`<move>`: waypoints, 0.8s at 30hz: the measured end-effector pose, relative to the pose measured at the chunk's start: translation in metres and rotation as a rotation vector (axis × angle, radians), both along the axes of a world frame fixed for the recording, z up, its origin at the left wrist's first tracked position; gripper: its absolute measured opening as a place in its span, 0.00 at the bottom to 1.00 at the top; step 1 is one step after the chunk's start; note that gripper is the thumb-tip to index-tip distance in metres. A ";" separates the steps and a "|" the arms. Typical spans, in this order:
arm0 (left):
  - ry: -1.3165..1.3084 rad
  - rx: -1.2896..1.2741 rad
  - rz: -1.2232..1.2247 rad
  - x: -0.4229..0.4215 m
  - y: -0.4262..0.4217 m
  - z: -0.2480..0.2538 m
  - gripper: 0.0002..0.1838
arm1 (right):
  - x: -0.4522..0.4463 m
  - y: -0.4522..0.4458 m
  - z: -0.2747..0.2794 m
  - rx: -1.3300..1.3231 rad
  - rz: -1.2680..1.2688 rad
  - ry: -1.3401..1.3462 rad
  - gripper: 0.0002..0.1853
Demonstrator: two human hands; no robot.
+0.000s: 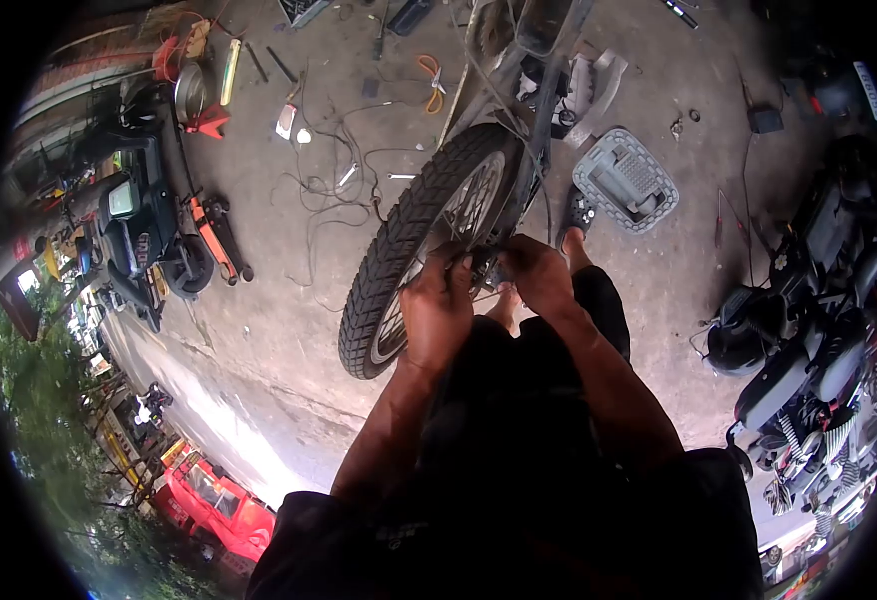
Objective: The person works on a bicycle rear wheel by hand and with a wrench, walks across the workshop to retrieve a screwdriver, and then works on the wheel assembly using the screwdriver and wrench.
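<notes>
A motorcycle wheel with a knobbly black tyre [377,275] and wire spokes stands in front of me, still attached to the frame. My left hand [437,308] is at the hub side of the wheel, fingers closed in a pinch beside the spokes. Close by on the right, my right hand [541,278] is also closed, its fingertips bent down around the hub area. Small dark parts show between the two hands. What each hand grips is hidden by the fingers and shadow.
A grey plastic basket [586,164] lies right of the wheel. Orange-handled scissors [432,84], a wrench [348,175] and loose wires [311,188] are on the floor. An orange floor jack [211,240] and a scooter [139,222] stand left; several motorcycles [774,385] line the right.
</notes>
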State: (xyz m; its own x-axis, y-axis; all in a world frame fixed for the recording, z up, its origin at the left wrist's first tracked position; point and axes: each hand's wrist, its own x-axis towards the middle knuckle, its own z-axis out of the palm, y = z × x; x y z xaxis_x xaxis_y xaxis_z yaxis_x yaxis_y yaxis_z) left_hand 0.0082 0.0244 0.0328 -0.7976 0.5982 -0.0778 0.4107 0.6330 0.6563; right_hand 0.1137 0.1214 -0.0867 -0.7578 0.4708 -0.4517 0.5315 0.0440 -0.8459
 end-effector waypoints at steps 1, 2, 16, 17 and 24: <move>-0.067 0.007 0.055 0.008 -0.012 -0.006 0.09 | -0.002 0.002 0.003 -0.007 0.016 -0.002 0.13; -0.139 0.016 0.113 0.013 -0.020 -0.012 0.09 | -0.002 0.004 0.004 -0.013 0.033 -0.008 0.13; -0.540 0.244 0.214 0.018 -0.058 -0.040 0.09 | -0.003 0.012 -0.002 0.030 0.175 0.095 0.10; -0.544 0.224 0.193 0.015 -0.057 -0.036 0.09 | -0.002 0.012 -0.001 0.002 0.158 0.094 0.12; -0.496 -0.046 -0.010 -0.013 -0.033 -0.016 0.10 | -0.002 0.010 -0.005 -0.032 0.151 0.092 0.10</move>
